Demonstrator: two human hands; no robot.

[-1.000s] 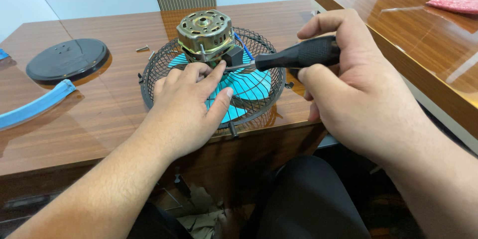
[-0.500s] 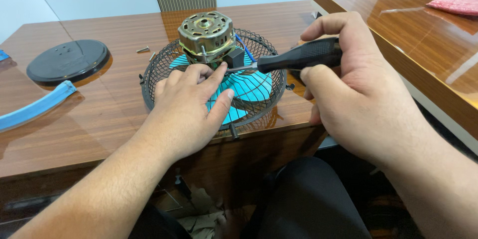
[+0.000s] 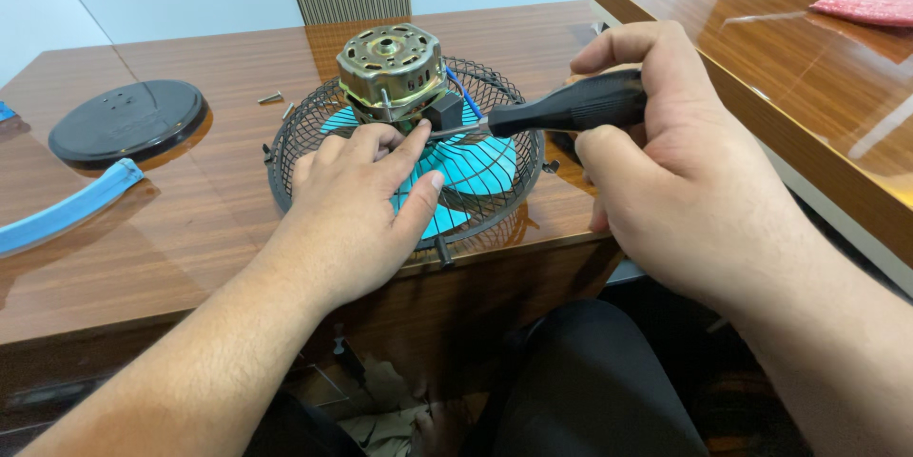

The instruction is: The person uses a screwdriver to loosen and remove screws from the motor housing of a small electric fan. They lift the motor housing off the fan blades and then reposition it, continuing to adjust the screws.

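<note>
A black wire fan guard (image 3: 304, 138) lies flat near the front edge of the wooden counter (image 3: 190, 229), with turquoise fan blades (image 3: 475, 167) showing through its mesh. On top of the guard, at its middle, sits a bare metal motor (image 3: 390, 72) with a gold-coloured housing; a small black block is fixed to the motor's right side and blue wires run from behind it.

The left hand (image 3: 357, 205) lies palm down on the guard, fingers spread and pressing on the mesh, the fingertips touching the base of the motor. The right hand (image 3: 666, 162) is to the right of the guard, closed firmly around the black handle of a screwdriver (image 3: 571, 107). The screwdriver lies nearly level, its metal shaft pointing left, and its tip meets the motor low on the right side, just under the black block. The two hands are apart, with the screwdriver between them.

To the left of the guard, a round black disc (image 3: 128, 119) lies flat on the counter, and nearer the front a curved blue strip (image 3: 67, 214). A few loose screws (image 3: 271, 97) lie just beyond the guard's left rim. To the right of the guard stands a second wooden counter (image 3: 789, 67) with a pink cloth (image 3: 870, 2) on it.
</note>
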